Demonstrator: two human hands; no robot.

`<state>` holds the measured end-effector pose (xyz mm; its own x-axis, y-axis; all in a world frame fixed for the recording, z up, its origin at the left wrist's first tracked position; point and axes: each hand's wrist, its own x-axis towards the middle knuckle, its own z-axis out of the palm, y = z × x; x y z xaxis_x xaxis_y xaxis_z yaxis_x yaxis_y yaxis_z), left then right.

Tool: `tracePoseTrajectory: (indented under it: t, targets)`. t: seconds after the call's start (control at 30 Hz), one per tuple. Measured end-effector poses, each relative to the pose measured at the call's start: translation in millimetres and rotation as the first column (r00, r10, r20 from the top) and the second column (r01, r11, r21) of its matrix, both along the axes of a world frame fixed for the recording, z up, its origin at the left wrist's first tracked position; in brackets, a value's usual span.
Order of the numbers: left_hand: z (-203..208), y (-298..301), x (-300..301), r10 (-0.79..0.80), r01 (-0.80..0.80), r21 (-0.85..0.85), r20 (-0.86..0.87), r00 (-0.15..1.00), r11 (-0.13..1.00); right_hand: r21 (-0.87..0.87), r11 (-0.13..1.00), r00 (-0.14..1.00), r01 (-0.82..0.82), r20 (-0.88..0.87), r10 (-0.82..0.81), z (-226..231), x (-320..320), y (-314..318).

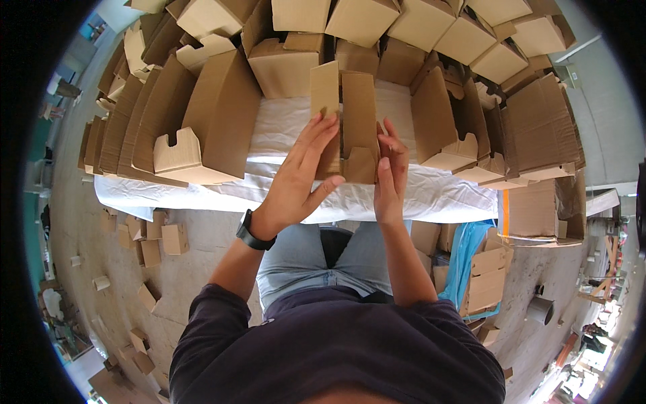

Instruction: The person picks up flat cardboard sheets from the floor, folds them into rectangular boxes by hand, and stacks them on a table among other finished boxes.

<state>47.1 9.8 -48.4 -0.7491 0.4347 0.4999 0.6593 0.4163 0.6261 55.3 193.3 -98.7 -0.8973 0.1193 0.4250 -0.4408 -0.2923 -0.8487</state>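
Observation:
A small brown cardboard box [359,111] stands between my hands over the white-covered table, a narrow flap [324,86] raised along its left side. My left hand [308,158], with a dark watch on its wrist, presses that flap with its long fingers; the thumb reaches to the box's near lower corner. Against the right side of the box rests my right hand [391,172], its fingers slightly bent and its thumb along the near edge. Both hands hold the box between them. The tips of some right fingers and the box's underside are hidden.
Rows of open cardboard boxes [222,114] line the left, more boxes [444,114] the right, and stacked boxes [363,20] the back of the white cloth [282,124]. A blue plastic bag [464,262] hangs by flattened cardboard below right. Loose boxes [175,239] lie on the floor.

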Motion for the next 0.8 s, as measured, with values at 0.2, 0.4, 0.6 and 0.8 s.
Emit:
tracePoseTrajectory:
  t: [0.2, 0.4, 0.6, 0.8]
  targets:
    - [-6, -3, 2, 0.012, -0.016, -0.121, -0.034, 0.999, 0.993, 0.009, 0.998, 0.997, -0.059, 0.054, 0.058, -2, 2, 9]
    - [-3, -4, 3, 0.087, -0.124, -0.322, -0.128, 0.988, 0.939, 0.202, 0.979, 0.999, -0.033, 0.045, 0.025, 6, 9, 9]
    - [1, -5, 5, 0.091, -0.165, -0.424, -0.189, 0.978, 0.890, 0.526, 0.845, 0.995, 0.099, -0.076, -0.069, 3, 12, 18]
    - [14, -7, 4, 0.045, -0.139, -0.438, -0.218, 0.975, 0.888, 0.605, 0.781, 0.986, 0.152, -0.146, -0.079, 3, 15, 20]
